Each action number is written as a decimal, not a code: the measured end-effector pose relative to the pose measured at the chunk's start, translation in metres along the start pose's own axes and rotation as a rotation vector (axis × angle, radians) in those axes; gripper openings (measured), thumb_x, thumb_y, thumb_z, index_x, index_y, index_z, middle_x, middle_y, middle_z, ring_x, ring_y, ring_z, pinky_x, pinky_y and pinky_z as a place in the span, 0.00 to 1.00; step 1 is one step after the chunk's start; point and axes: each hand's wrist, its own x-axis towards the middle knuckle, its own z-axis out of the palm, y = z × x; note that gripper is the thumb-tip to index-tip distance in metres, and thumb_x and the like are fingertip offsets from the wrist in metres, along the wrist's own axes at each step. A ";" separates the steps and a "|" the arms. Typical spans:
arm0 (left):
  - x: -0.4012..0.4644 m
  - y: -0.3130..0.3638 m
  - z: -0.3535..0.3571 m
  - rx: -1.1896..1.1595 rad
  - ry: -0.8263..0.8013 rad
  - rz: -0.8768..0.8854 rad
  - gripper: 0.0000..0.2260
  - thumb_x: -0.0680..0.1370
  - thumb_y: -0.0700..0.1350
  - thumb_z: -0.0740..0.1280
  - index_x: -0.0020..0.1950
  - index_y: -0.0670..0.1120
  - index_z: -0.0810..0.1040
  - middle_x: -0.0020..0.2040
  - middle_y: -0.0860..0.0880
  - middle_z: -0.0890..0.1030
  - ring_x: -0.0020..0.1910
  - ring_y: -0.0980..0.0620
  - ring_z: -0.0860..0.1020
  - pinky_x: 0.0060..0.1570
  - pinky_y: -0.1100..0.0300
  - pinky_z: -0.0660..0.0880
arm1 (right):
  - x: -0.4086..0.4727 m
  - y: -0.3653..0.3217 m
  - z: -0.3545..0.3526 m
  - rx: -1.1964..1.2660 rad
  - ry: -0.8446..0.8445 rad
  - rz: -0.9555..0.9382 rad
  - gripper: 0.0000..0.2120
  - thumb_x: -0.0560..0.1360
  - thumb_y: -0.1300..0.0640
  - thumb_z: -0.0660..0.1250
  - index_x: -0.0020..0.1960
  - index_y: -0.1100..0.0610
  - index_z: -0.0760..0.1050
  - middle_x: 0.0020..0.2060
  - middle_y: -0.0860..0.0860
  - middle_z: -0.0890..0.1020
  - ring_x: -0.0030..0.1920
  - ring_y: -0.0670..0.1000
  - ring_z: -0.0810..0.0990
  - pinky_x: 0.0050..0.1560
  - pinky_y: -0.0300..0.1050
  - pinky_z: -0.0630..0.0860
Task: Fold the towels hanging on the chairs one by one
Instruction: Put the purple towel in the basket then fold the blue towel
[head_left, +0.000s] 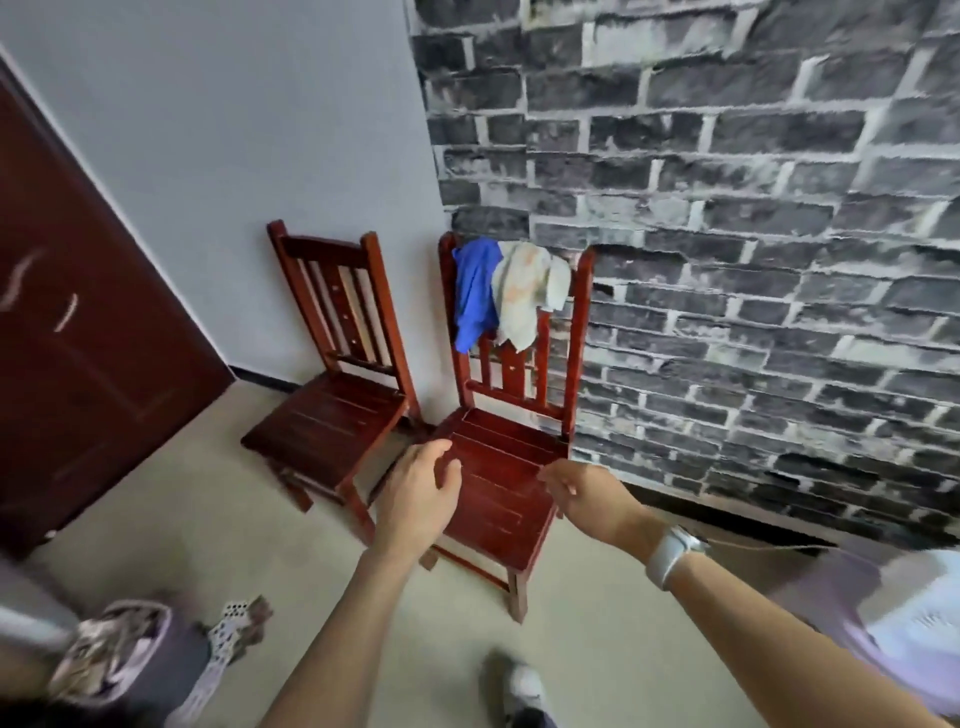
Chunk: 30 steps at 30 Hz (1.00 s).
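Two red wooden chairs stand against the wall. The right chair (509, 467) has a blue towel (474, 291) and a cream towel with faint orange marks (524, 291) draped over its backrest. The left chair (332, 415) carries nothing. My left hand (418, 499) hovers over the front left of the right chair's seat, fingers relaxed and holding nothing. My right hand (582, 493) reaches in over the seat's right front corner, fingers loosely curled and holding nothing. Both hands are well below the towels.
A dark red door (78, 338) stands at the left. A grey brick-pattern wall (753, 260) runs behind and to the right. A basket of fabric (109, 649) and patterned cloth (228, 634) lie on the floor at lower left. My shoe (519, 686) shows below.
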 end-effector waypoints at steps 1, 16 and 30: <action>0.015 -0.008 -0.004 0.001 0.002 -0.011 0.15 0.77 0.46 0.62 0.62 0.45 0.75 0.59 0.46 0.78 0.59 0.47 0.75 0.60 0.52 0.72 | 0.020 -0.006 0.002 0.002 -0.005 -0.010 0.13 0.79 0.56 0.54 0.57 0.55 0.76 0.47 0.48 0.79 0.47 0.50 0.77 0.48 0.38 0.71; 0.328 -0.042 -0.003 0.021 -0.125 0.111 0.16 0.78 0.45 0.61 0.66 0.44 0.71 0.61 0.46 0.75 0.60 0.49 0.74 0.60 0.55 0.71 | 0.337 -0.040 -0.039 0.081 0.221 0.094 0.12 0.78 0.59 0.57 0.55 0.57 0.77 0.51 0.57 0.82 0.51 0.57 0.79 0.45 0.41 0.68; 0.542 -0.023 0.103 0.402 -0.318 0.541 0.29 0.77 0.52 0.61 0.75 0.51 0.53 0.75 0.49 0.57 0.72 0.46 0.58 0.64 0.49 0.63 | 0.440 -0.030 -0.073 -0.093 0.549 0.273 0.15 0.76 0.59 0.55 0.58 0.56 0.76 0.55 0.53 0.78 0.56 0.57 0.76 0.51 0.50 0.74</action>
